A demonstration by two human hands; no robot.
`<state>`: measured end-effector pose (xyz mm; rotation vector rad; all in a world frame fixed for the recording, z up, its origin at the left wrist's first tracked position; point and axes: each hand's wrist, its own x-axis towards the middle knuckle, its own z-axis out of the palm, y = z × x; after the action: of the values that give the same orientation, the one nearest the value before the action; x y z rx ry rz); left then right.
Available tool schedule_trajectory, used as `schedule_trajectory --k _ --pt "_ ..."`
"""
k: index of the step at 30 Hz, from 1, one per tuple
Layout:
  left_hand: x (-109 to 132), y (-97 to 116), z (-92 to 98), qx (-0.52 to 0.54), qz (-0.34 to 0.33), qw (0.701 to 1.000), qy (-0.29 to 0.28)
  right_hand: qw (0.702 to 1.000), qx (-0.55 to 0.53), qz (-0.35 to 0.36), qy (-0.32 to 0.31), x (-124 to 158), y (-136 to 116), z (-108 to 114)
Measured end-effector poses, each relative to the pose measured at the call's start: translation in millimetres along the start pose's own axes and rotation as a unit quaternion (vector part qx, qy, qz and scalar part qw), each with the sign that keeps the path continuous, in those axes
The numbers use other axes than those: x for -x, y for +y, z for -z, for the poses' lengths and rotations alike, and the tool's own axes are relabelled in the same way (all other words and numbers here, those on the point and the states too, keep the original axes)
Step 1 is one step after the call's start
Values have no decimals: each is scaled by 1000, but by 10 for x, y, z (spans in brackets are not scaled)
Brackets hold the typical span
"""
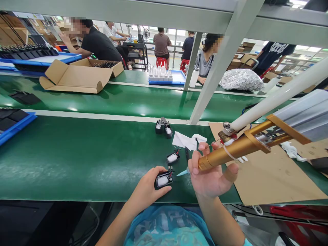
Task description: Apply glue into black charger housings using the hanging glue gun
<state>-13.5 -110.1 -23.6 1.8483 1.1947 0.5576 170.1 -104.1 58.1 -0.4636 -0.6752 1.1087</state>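
My left hand [146,188] grips a small black case [163,181] between thumb and fingers, on the green bench top. Inside the case lie a white block and small red and black wires. My right hand [211,179] is around the front of a gold glue dispenser [230,150], its thumb held away from the barrel. The light blue nozzle [183,172] points left, just right of the held case and apart from it. A similar open case [173,156] sits just beyond, with more black cases [167,131] farther back.
A white cloth [183,140] and a dark pen-like tool [187,153] lie beyond my right hand. Cardboard [271,177] covers the bench at right. A slanted metal post [217,65] rises ahead. A blue tray [17,126] stands at far left. Several people sit beyond.
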Motion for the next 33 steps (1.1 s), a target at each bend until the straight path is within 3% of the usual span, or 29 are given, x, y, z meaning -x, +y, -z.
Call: schedule_trajectory --k 5,8,11,13,16,18,27,33 --pt "-164 131 114 53 39 996 -64 1000 4 2 10 -17 -31 82" --pt "-273 178 98 82 14 993 -88 1000 9 6 6 -26 -47 111" --pt "-316 148 14 123 -31 989 -81 1000 3 9 4 -26 -58 134" --pt "-315 93 -53 123 -59 990 -44 1000 -4 7 1 -22 -63 152" --pt "-306 5 -129 69 -90 993 24 1000 -13 6 -3 -18 -63 181" --pt "-303 -28 -144 23 -102 994 40 1000 -13 6 -5 -20 -64 199" --pt "-154 177 78 -147 -182 972 -32 1000 -9 0 -3 -22 -95 251" --pt "-67 135 23 -211 -190 959 14 1000 -8 5 -1 -20 -106 304"
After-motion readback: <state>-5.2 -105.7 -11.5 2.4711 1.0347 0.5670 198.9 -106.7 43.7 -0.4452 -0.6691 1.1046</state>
